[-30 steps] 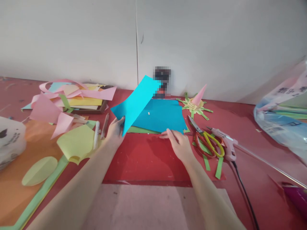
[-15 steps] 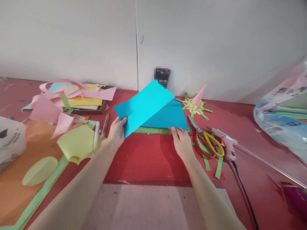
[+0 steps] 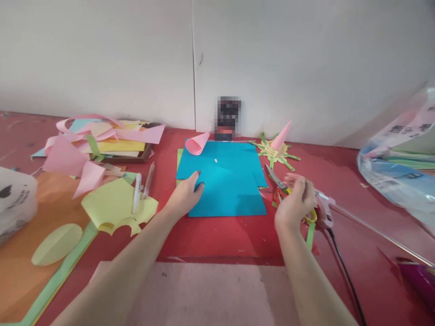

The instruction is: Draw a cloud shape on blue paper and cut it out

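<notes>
Two sheets of blue paper overlap on the red work surface; the nearer blue sheet (image 3: pixel 227 194) lies askew over the farther blue sheet (image 3: pixel 234 151). My left hand (image 3: pixel 186 194) pinches the left edge of the nearer one between thumb and fingers. Above the scissors (image 3: pixel 277 177) hovers my right hand (image 3: pixel 297 199), its fingers loosely bent and apart, nothing visible in them. It hides much of the red and yellow handles. A rolled pink paper cone (image 3: pixel 196 145) rests at the far left corner of the blue paper. Green paper (image 3: pixel 179 156) peeks out beneath.
Right of the scissors lies a glue gun (image 3: pixel 324 210) with a black cord. Behind stands a paper flower with a pink cone (image 3: pixel 280 138). Paper scraps (image 3: pixel 118 144), a white marker (image 3: pixel 137 192) and yellow cutouts (image 3: pixel 108 203) lie left. A plastic bag (image 3: pixel 401 154) sits far right.
The raised blue sheet has come down flat over the other, nearer to me. My right hand has left the paper and moved right over the scissors. The pink cone has come into view.
</notes>
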The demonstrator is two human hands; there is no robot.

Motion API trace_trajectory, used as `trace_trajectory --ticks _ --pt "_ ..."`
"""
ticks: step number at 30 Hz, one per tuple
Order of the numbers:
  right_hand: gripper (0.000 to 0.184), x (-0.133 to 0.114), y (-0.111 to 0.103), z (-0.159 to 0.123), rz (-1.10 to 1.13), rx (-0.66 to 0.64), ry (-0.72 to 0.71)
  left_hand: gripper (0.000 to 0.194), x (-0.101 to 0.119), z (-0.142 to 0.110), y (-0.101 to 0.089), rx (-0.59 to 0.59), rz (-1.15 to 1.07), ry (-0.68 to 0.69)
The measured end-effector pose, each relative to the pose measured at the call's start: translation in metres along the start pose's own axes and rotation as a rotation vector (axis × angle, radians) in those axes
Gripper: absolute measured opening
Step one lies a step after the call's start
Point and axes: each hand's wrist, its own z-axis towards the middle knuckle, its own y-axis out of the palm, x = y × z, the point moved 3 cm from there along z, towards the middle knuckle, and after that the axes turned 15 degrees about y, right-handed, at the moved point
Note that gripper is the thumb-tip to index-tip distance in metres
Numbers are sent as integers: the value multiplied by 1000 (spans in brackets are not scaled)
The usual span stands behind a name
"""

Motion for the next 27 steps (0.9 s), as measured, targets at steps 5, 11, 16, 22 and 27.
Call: trace_trajectory --ticks 5,11,16,22,27 --pt "40 -11 24 -37 -305 -685 -14 44 10 1 -1 -10 247 117" --pt "47 -1 40 -65 -692 -1111 -135 30 2 -2 -24 327 398 -63" --pt "49 1 38 -60 -680 -1119 -80 24 -21 -8 -40 362 406 -270" --pt "49 1 38 -62 -665 -1105 -102 36 -24 -8 -40 248 357 -170" --pt "50 -1 38 -62 -650 -1095 -118 41 -29 -8 -37 281 342 -38"
